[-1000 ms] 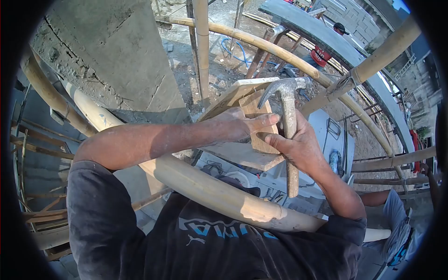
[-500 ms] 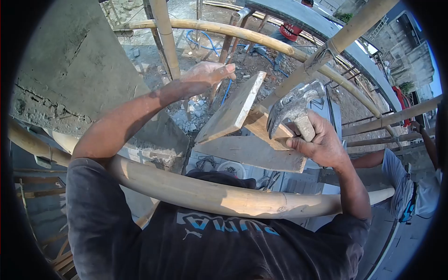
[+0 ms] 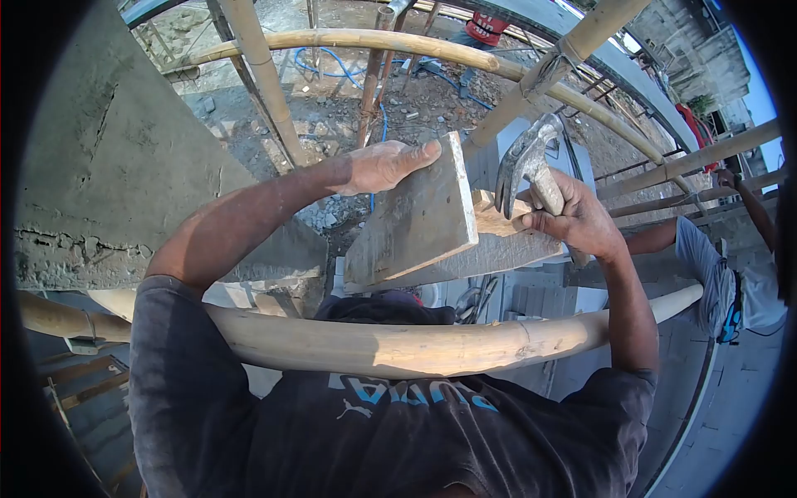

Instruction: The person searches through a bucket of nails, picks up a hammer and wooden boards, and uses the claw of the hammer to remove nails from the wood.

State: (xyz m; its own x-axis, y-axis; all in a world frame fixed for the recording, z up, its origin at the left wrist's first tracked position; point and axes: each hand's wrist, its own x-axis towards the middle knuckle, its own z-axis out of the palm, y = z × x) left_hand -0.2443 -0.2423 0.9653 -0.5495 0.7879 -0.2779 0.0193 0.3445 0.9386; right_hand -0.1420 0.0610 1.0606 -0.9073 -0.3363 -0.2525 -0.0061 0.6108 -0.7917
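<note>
My left hand (image 3: 390, 168) grips the upper edge of a flat, grey-stained wooden board (image 3: 411, 220), thumb on top and the other fingers mostly hidden. My right hand (image 3: 579, 217) is closed round a claw hammer (image 3: 525, 159), close under its metal head, which points up and away from me. The right thumb also presses against a smaller piece of wood (image 3: 498, 217) behind the hammer. Another long board (image 3: 506, 251) lies beneath and behind the first one, meeting it at an angle. Whether the pieces are fastened together, I cannot tell.
A thick bamboo pole (image 3: 415, 347) crosses in front of my chest. More bamboo poles (image 3: 382, 43) frame the far side. On the left stands a grey concrete slab (image 3: 108, 166). A co-worker (image 3: 706, 257) is at the right; a blue hose (image 3: 336, 70) lies on the rubble below.
My left hand has come from open air onto the board's upper edge. The board now faces me more squarely. My right hand keeps hold of the hammer, and the view has shifted slightly.
</note>
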